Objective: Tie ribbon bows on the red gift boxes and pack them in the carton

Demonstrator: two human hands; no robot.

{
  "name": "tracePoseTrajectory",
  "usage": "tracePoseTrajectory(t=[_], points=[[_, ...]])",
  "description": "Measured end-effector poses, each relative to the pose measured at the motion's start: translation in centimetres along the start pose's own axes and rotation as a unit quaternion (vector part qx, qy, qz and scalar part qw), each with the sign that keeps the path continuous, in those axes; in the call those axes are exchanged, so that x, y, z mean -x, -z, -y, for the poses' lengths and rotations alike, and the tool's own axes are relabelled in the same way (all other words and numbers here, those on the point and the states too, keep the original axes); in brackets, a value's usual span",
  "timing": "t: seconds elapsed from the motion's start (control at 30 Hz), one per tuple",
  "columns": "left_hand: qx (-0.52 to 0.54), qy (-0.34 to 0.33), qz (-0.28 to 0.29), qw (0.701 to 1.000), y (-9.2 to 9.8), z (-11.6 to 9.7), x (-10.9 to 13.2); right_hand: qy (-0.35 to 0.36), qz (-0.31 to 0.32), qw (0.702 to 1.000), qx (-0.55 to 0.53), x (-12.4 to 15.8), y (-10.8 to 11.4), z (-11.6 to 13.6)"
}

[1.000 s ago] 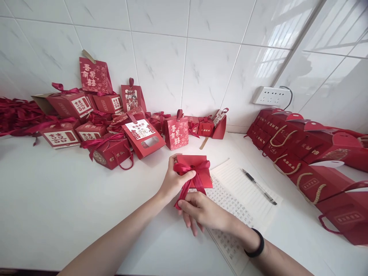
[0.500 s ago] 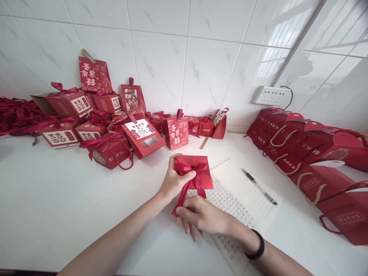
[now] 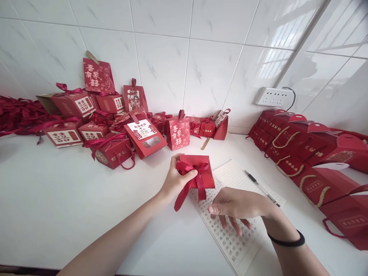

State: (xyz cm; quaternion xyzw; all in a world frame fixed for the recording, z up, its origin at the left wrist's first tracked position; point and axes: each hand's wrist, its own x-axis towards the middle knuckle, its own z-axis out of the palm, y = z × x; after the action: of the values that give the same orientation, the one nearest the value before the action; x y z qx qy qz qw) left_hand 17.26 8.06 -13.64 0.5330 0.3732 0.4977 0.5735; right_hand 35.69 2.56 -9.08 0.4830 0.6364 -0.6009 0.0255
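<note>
Left hand (image 3: 177, 181) pinches small red box (image 3: 207, 180), thumb pressed on bow of red ribbon (image 3: 182, 194). Box held mid-counter (image 3: 71, 209), overlapping handwritten notebook (image 3: 230, 245) in view. Right hand (image 3: 240, 205) clear of ribbon, grip loose, fingers spread above notebook. Pen (image 3: 260, 186) beyond.

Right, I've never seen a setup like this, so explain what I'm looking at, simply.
There is no machine here: these are a person's own bare hands, seen by a camera worn on the head, looking forward and down. The left hand holds a small red package, its thumb on the ribbon bow. The right hand appears over an open notebook and holds nothing visible. A pen lies on the notebook. On the white table, decorated red boxes are grouped at the back, and handled red cartons line the right side.
</note>
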Motion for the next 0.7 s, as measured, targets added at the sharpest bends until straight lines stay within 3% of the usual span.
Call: tracePoseTrajectory(t=[0.1, 0.37, 0.7], points=[[-0.007, -0.004, 0.002, 1.000, 0.1, 0.0, 0.0, -0.015, -0.001, 1.000, -0.001, -0.6, 0.6, -0.8], [-0.001, 0.005, -0.012, 1.000, 0.3, 0.1, -0.3, 0.114, -0.023, 0.990, -0.079, -2.7, 0.0, -1.2], [0.001, 0.003, -0.011, 1.000, 0.3, 0.2, -0.3, 0.126, -0.036, 0.990, -0.043, -2.6, 0.6, -1.5]])
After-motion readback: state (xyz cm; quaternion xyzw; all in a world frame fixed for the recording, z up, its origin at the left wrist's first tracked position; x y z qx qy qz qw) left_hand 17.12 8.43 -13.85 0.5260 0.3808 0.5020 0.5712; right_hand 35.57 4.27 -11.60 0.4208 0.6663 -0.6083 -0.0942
